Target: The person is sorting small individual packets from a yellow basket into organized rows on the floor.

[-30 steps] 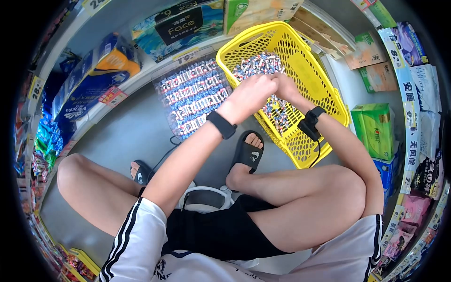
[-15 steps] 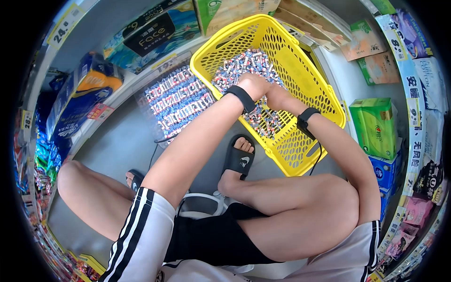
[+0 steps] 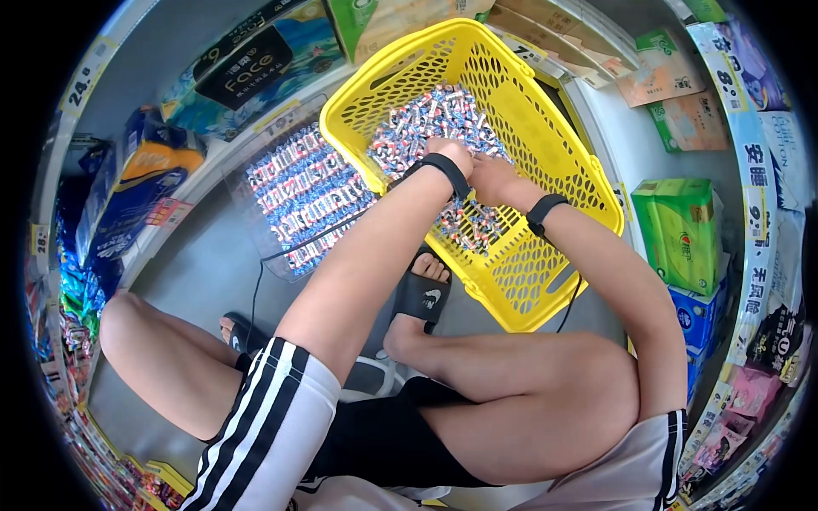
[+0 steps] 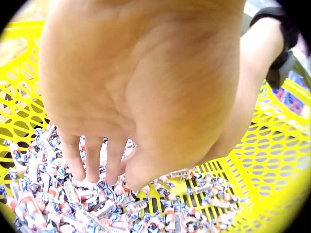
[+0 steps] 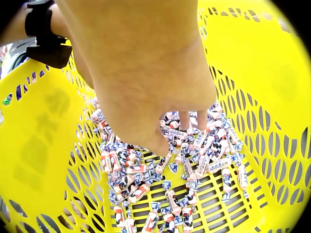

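A yellow shopping basket (image 3: 588,183) holds a heap of wrapped candies (image 3: 439,115) in white, blue and red paper. Both hands reach down into it, side by side. My left hand (image 3: 450,155) has its fingers pointing down; in the left wrist view those fingers (image 4: 92,158) are fairly straight, with the tips among the candies. The right hand (image 3: 496,180) is lowered beside it. In the right wrist view its fingers (image 5: 200,119) reach down to the candies, with the thumb apart from them; its fingertips are partly hidden.
Left of the basket, a clear plastic tray (image 3: 294,183) holds rows of similar candies on the floor. Tissue packs (image 3: 677,234) and boxes fill shelves on both sides and behind. A sandalled foot (image 3: 422,289) stands close to the basket, and black cables trail nearby.
Both hands have gone from meeting above the basket to reaching lower among the candies and slightly apart. The basket and tray appear further left as the head view shifted.
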`<move>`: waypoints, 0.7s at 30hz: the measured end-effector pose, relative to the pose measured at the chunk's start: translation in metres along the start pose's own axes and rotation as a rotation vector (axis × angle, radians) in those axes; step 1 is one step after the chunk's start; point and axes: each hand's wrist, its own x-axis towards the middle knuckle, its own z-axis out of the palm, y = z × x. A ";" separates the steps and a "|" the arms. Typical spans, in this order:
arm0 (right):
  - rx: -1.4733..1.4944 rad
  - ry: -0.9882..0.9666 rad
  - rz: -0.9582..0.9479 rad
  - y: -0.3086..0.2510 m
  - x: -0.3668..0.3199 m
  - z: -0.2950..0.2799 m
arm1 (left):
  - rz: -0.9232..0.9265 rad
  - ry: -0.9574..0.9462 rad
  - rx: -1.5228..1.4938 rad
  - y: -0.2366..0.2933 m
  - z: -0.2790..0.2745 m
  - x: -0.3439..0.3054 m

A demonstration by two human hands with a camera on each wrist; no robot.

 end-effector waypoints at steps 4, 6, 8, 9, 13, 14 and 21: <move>-0.036 0.027 -0.041 0.000 -0.001 0.003 | -0.137 -0.219 -0.047 0.002 0.026 0.036; -0.080 0.035 -0.035 0.000 -0.001 0.002 | -0.120 -0.196 -0.044 0.002 0.029 0.034; -0.128 0.046 -0.026 0.001 0.000 -0.001 | -0.090 -0.139 -0.037 0.000 0.023 0.023; -0.143 0.042 -0.038 0.002 0.000 -0.003 | -0.076 -0.112 -0.033 -0.001 0.022 0.019; -0.181 0.047 -0.085 0.003 0.002 -0.002 | -0.105 -0.132 -0.061 0.001 0.018 0.014; -0.183 0.045 -0.090 0.002 0.004 0.000 | -0.109 -0.134 -0.066 0.001 0.019 0.014; -0.191 0.105 -0.091 0.000 0.015 0.010 | -0.091 -0.228 -0.005 0.003 0.018 0.022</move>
